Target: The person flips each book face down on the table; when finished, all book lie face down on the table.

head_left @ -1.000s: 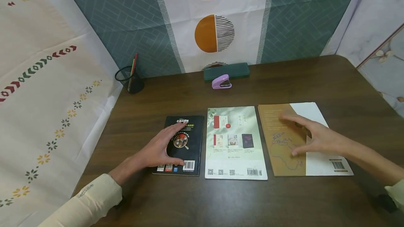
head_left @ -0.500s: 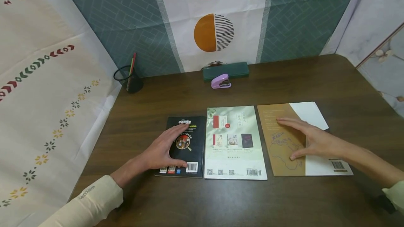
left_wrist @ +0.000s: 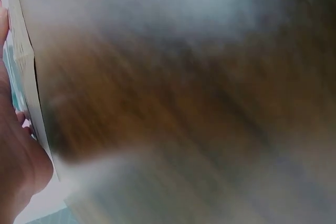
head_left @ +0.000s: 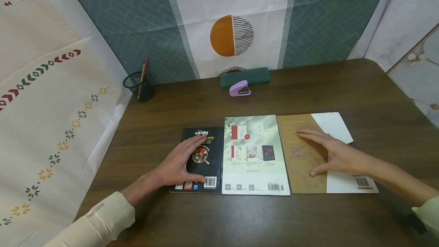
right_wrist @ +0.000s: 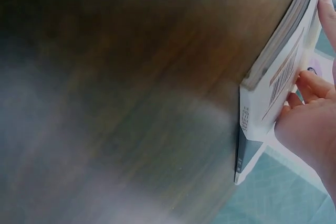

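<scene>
Three books lie flat in a row on the brown table, their neighbouring edges close together or touching. My left hand [head_left: 180, 162] rests with spread fingers on the small black book [head_left: 213, 155] at the left. In the middle lies the pale green book [head_left: 253, 178], untouched by either hand. On the brown and white book [head_left: 305, 178] at the right, my right hand [head_left: 337, 154] lies with fingers spread and thumb apart. The right wrist view shows that hand [right_wrist: 310, 114] over the book's white cover [right_wrist: 268, 108], its page edges facing the camera.
A purple stapler [head_left: 240, 89] stands before a dark green box [head_left: 253, 76] at the table's back edge. A black pen holder [head_left: 146, 90] with pencils is at the back left. Patterned cloths hang behind the table [head_left: 308, 90] and along its sides.
The black book has slid right under my left hand, up to the pale green one. Under my right hand, the brown and white book has slid left, narrowing the gap to the middle book.
</scene>
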Tool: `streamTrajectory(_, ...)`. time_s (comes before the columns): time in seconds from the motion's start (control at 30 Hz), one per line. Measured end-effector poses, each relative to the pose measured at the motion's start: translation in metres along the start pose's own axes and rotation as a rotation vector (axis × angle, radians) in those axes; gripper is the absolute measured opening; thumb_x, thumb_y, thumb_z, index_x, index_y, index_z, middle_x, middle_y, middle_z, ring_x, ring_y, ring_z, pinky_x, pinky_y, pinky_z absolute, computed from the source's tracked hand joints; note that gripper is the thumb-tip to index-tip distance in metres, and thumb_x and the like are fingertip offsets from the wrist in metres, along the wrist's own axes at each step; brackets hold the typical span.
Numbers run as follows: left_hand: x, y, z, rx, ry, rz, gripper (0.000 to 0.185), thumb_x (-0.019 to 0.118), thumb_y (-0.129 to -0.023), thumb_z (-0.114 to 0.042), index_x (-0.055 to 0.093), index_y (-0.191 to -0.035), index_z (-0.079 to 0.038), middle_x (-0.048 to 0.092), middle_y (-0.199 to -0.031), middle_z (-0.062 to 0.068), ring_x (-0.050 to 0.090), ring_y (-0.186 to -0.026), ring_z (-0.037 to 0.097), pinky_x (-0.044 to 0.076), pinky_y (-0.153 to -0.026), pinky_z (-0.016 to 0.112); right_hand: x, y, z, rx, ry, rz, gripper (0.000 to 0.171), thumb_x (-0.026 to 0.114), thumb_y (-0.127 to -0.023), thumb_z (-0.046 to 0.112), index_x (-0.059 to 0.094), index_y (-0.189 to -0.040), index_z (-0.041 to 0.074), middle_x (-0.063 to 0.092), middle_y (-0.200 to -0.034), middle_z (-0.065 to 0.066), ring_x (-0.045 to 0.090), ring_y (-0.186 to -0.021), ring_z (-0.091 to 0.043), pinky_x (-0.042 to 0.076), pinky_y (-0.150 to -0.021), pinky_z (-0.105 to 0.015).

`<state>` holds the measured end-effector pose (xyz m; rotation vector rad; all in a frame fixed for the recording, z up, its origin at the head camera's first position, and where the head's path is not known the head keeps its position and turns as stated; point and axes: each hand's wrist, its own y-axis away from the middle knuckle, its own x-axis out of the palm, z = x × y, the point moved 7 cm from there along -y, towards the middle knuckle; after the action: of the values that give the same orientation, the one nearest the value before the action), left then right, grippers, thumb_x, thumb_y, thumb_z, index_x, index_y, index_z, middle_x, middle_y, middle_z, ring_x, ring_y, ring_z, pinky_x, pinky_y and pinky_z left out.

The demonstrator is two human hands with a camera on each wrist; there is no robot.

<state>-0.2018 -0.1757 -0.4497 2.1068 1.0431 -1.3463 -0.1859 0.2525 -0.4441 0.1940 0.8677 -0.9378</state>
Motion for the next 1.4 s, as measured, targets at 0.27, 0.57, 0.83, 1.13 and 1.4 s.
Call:
streamTrajectory(0.27,0.002,-0.001,-0.004,-0.010,0.002,0.017,0.120,0.079,-0.076,-0.079,0.031,-0.168,-0.019,0.024,-0.175,0.001,0.025,-0.159,0.030,0.027,-0.122,0.065,0.002,0.002,-0.003,0.045,0.025,0.013,0.113,0.099,-0.067,0.042,0.045,-0.159,0.006,0.041,-0.163,-0.016,0.031,-0.150,-0.017,0.015,-0.107,-0.003)
streamTrajectory(0.57,0.004,-0.001,-0.003,-0.013,-0.004,0.021,0.120,0.077,-0.076,-0.081,0.030,-0.168,-0.020,0.023,-0.175,-0.001,0.024,-0.159,0.028,0.026,-0.124,0.063,0.001,0.005,-0.002,0.079,0.029,0.023,0.113,0.099,-0.068,0.042,0.044,-0.161,0.010,0.039,-0.165,-0.013,0.030,-0.150,-0.016,0.027,-0.111,-0.018)
streamTrajectory(0.83,0.004,-0.001,-0.002,-0.027,0.006,0.026,0.121,0.078,-0.076,-0.081,0.029,-0.169,-0.020,0.023,-0.175,-0.001,0.023,-0.160,0.024,0.021,-0.127,0.057,0.002,0.003,-0.001,0.095,0.033,0.034,0.112,0.097,-0.070,0.046,0.042,-0.162,0.012,0.038,-0.166,-0.012,0.032,-0.150,-0.029,0.032,-0.113,-0.029)
streamTrajectory(1.13,0.003,-0.005,-0.004,-0.035,0.051,0.025,0.122,0.085,-0.075,-0.071,0.027,-0.169,-0.019,0.023,-0.176,0.002,0.022,-0.160,0.027,0.023,-0.126,0.060,-0.002,-0.003,-0.005,0.113,-0.005,0.052,0.111,0.098,-0.070,0.041,0.043,-0.162,0.011,0.037,-0.167,-0.017,0.030,-0.151,-0.045,0.025,-0.105,-0.084)
streamTrajectory(1.4,0.002,-0.008,0.001,-0.058,0.065,0.033,0.121,0.087,-0.075,-0.068,0.027,-0.169,-0.021,0.023,-0.176,0.002,0.023,-0.160,0.031,0.024,-0.123,0.065,-0.002,-0.006,-0.008,0.138,-0.029,0.066,0.111,0.098,-0.072,0.040,0.042,-0.163,0.011,0.034,-0.169,-0.015,0.028,-0.152,-0.046,0.027,-0.108,-0.077)
